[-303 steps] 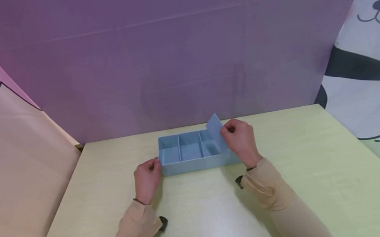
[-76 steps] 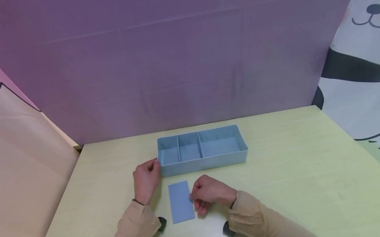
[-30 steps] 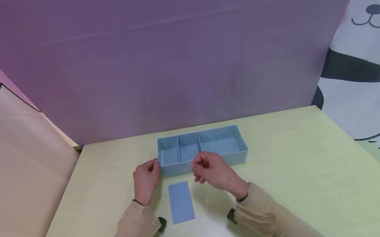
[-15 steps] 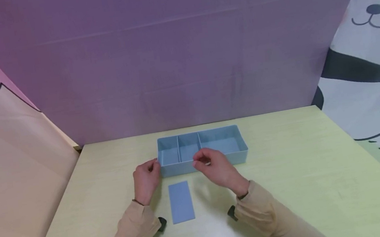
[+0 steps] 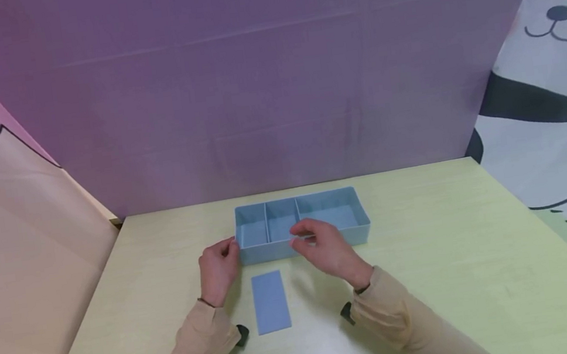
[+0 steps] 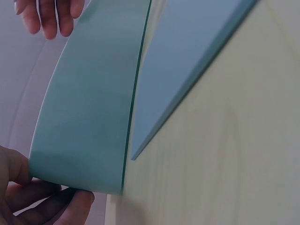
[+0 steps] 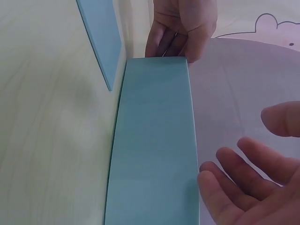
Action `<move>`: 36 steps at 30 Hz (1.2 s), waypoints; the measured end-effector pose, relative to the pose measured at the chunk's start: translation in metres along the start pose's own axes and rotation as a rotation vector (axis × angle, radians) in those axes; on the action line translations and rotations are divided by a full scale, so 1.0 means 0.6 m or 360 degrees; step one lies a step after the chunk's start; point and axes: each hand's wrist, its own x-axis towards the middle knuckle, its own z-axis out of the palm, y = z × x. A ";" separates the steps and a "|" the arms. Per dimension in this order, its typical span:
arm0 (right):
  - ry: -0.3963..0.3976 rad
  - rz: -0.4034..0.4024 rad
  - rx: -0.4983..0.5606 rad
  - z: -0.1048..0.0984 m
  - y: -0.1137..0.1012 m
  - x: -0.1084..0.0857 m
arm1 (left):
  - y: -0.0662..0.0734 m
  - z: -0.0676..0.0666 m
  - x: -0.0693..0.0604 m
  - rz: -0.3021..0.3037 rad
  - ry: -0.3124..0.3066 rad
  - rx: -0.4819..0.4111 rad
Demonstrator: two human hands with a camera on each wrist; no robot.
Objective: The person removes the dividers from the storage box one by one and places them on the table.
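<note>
A blue box [image 5: 266, 253] with two dividers stands near the table's back; its three compartments show no contents. My left hand [image 5: 218, 272] grips the box's left end, thumb and fingers at the wall, as the left wrist view also shows at the box's end [image 6: 84, 131]. Above the front wall hovers my right hand [image 5: 327, 251], holding nothing, its thumb and fingers apart and loosely bent; the right wrist view shows this hand [image 7: 262, 187] beside the box [image 7: 152, 140]. A flat blue panel [image 5: 270, 302] lies on the table in front of the box, between the forearms.
The pale wooden table [image 5: 441, 252] reaches back to a purple backdrop [image 5: 274, 101]. Printed cloths hang at both sides, with a panda on the right one [image 5: 552, 161]. A small dark object shows at each sleeve's cuff.
Earlier my right hand held the panel upright at the box; now the panel lies flat in front. That hand has let go, risen to the box's front wall, and its thumb and fingertips have parted.
</note>
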 end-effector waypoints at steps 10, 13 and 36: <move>0.0127 0.0002 -0.0042 0.000 0.009 0.012 | 0.000 -0.001 -0.002 -0.0008 -0.0012 0.0001; 0.0163 -0.0012 -0.0086 0.000 0.011 0.016 | -0.001 -0.001 -0.001 0.0000 -0.0012 0.0002; 0.0182 0.0050 -0.0353 -0.001 0.024 0.051 | -0.001 -0.002 0.000 0.0002 -0.0019 -0.0006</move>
